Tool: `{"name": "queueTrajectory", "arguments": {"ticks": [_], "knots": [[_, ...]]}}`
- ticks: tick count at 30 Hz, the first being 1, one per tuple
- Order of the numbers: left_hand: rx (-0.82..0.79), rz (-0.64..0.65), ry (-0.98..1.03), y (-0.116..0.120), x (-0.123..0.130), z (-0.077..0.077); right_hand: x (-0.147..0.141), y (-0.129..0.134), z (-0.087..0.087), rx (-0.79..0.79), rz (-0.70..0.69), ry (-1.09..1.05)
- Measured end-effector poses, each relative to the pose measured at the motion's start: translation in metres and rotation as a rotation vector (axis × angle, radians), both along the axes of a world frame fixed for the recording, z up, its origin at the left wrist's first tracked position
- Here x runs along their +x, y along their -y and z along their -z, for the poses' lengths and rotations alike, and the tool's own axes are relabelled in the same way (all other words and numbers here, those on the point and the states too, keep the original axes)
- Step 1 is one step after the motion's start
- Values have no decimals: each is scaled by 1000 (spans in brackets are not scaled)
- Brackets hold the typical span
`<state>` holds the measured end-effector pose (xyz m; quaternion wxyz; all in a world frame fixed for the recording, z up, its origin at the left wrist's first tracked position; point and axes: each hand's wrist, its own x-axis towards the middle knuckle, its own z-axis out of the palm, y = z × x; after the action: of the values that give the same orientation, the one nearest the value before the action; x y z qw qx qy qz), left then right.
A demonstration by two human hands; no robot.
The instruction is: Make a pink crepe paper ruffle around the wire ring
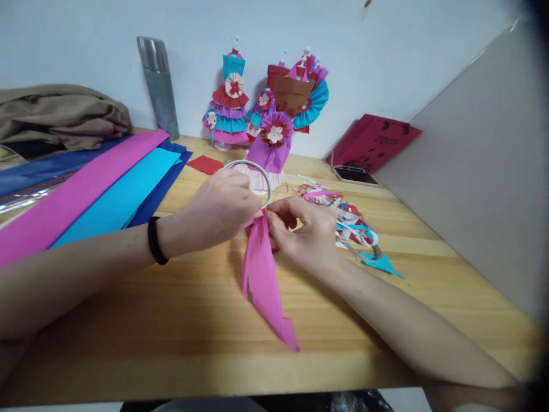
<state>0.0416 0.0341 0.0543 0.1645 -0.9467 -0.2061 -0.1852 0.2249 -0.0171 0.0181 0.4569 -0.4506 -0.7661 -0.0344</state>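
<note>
A strip of pink crepe paper (266, 274) hangs from between my hands, its loose end trailing down towards the table's front edge. My left hand (223, 200) is closed on the strip's upper end. A thin white ring (267, 178), which looks like a roll of tape, also stands up from behind my left fingers. With thumb and index finger, my right hand (304, 226) pinches the strip's top edge close to my left fingertips. Something small and red shows behind the strip, mostly hidden by my right hand.
Small paper dresses (229, 103) on stands line the wall. Pink (98, 180) and blue crepe sheets (120, 197), a bottle (159, 86) and brown cloth (60, 114) lie left. Paper scraps (349, 220), a phone (355, 176) and a red bag (371, 143) are right.
</note>
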Motion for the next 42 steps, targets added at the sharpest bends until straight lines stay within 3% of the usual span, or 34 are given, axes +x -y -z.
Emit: {"name": "queueTrajectory", "arguments": {"ticks": [7, 17, 23, 28, 32, 36, 42], "knots": [[125, 29, -85, 1, 1, 2, -1, 0, 0, -28, 15, 7], [66, 71, -63, 3, 4, 5, -2, 0, 4, 53, 63, 95], [-116, 24, -53, -5, 5, 2, 1, -1, -2, -60, 49, 25], [-320, 179, 126, -25, -7, 3, 12, -17, -7, -154, 105, -143], [-609, 316, 186, -39, -17, 0, 30, -40, -2, -269, 203, -294], [-847, 380, 194, -43, -25, -9, 51, -60, 9, -306, 271, -294], [-978, 446, 133, -36, -31, -26, 65, -73, 18, -343, 403, -243]]}}
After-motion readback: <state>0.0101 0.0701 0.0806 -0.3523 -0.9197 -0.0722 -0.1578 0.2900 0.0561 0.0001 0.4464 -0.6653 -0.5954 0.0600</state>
